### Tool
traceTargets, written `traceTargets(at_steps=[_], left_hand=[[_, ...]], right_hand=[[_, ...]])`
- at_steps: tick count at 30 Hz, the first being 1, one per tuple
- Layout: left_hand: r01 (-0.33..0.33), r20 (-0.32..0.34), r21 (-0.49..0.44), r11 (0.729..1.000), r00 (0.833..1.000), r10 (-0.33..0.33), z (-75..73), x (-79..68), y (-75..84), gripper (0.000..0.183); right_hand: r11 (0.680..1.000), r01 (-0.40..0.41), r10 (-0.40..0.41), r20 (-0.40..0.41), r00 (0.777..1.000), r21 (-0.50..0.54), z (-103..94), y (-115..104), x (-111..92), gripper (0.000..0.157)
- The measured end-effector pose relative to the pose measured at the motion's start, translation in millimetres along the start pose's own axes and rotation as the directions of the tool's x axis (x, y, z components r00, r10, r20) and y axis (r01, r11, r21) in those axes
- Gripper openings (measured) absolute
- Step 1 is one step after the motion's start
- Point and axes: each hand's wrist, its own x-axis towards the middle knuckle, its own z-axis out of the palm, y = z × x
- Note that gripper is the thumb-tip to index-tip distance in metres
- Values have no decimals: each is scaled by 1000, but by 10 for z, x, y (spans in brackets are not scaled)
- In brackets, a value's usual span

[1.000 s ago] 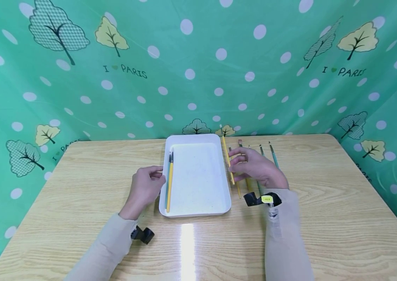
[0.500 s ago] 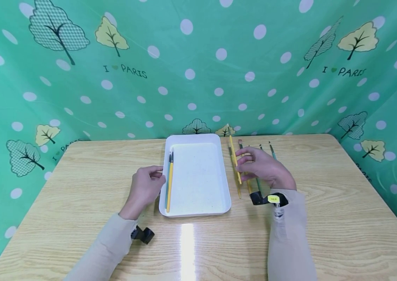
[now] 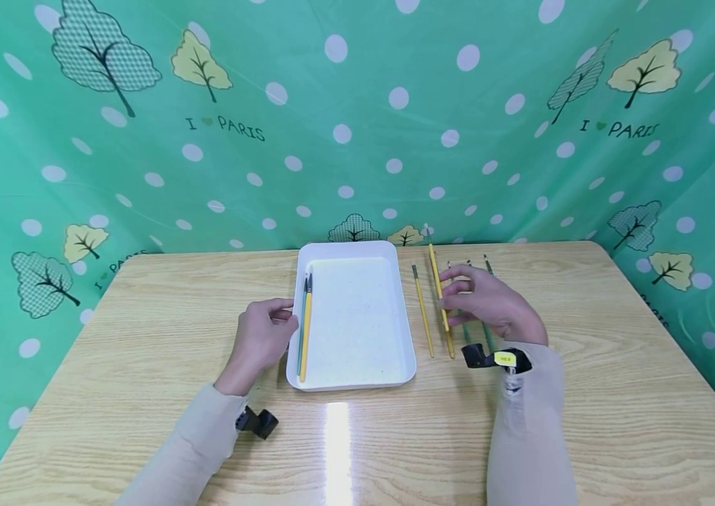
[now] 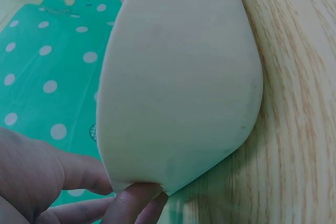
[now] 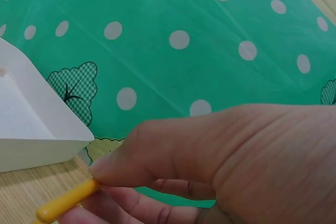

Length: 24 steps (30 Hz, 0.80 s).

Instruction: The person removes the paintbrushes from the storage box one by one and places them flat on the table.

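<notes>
My right hand (image 3: 490, 302) pinches a yellow-handled paintbrush (image 3: 436, 277) between thumb and fingers, right of the white tray (image 3: 357, 323). Its handle end (image 5: 68, 200) sticks out below the thumb in the right wrist view. At the tray's left side, my left hand (image 3: 262, 337) grips the wall, fingers on both sides of it in the left wrist view. Inside the tray, along its left edge, lie a teal paintbrush (image 3: 301, 337) and a yellow paintbrush (image 3: 307, 323) side by side.
Right of the tray, a thin yellow paintbrush (image 3: 422, 309) lies on the wooden table (image 3: 616, 365). Several more paintbrushes, including a teal one (image 3: 488, 265), lie under or beside my right hand, partly hidden. A green dotted curtain (image 3: 357, 105) hangs behind the table.
My right hand has moved right, away from the tray's right edge, carrying the yellow paintbrush over the brushes on the table. My left hand and the tray have stayed put.
</notes>
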Motion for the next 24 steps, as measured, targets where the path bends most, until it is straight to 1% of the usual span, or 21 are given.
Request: traceTargets(at_steps=[13,24], left_hand=[[1,3,-4,1000,1000,-1,2,-2,1,38],[1,1,0,1000,1000,-1,4,-2,-7,38]], right_hand=[[1000,-11,11,-24,1000,22,-63,30,-33,56],[1000,-21,21,-53,998,-8,-127,86,-46,57]])
